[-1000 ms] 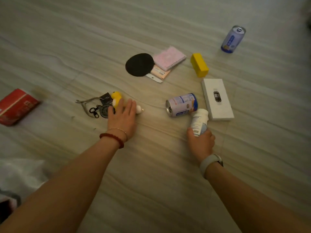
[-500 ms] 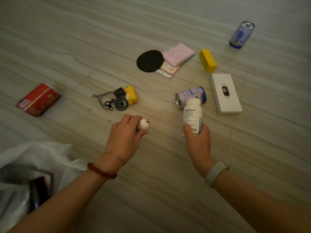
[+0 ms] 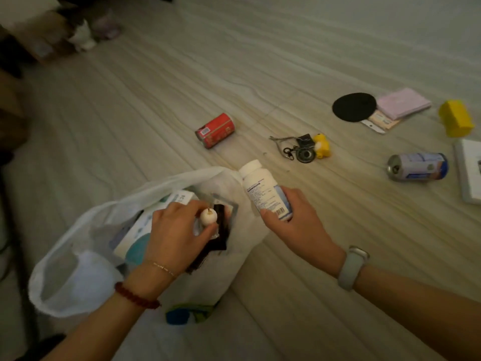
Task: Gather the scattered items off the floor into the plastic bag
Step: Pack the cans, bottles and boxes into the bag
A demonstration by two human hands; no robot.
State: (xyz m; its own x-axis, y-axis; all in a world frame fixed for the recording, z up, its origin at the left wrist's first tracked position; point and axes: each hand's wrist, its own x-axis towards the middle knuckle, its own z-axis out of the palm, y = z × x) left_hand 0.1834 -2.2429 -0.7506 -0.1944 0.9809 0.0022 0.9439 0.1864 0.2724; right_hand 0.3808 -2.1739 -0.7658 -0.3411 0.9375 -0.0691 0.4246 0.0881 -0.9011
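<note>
Plastic bag (image 3: 78, 277), white and translucent, is lying open on the floor (image 3: 182, 74) at the lower left, with boxes and dark flat items showing inside its mouth. Left hand (image 3: 177, 235) is hovering directly over that opening, its fingers curled and its thumb and forefinger pinching a small white ball (image 3: 208, 216) with a short stem on top. A red bead bracelet and a thin chain are sitting on this wrist. Right hand (image 3: 294, 225) is positioned just beside the bag's right edge, its fingers wrapping around the lower half of a white bottle (image 3: 263, 190); the bottle is tilting with its cap pointing up and to the left, near the bag's rim, and its printed label and barcode are facing the camera. A pale grey watch band is sitting on this wrist.

Beyond the bag, a red can (image 3: 215, 130) is lying on its side on the floor. To its right, a keyring cluster (image 3: 299, 148) with a dark disc and clips is resting against a small yellow toy (image 3: 322, 145). Farther right and further back, a black round paddle (image 3: 354, 107) is touching a pink notebook (image 3: 403, 102), which is overlapping a small tan card. A yellow block (image 3: 455, 118) is sitting near the right edge. Below it, a blue-and-silver can (image 3: 419, 166) is lying on its side, open end facing left, and a white box (image 3: 469, 173) is being cropped by the right border of the view.
</note>
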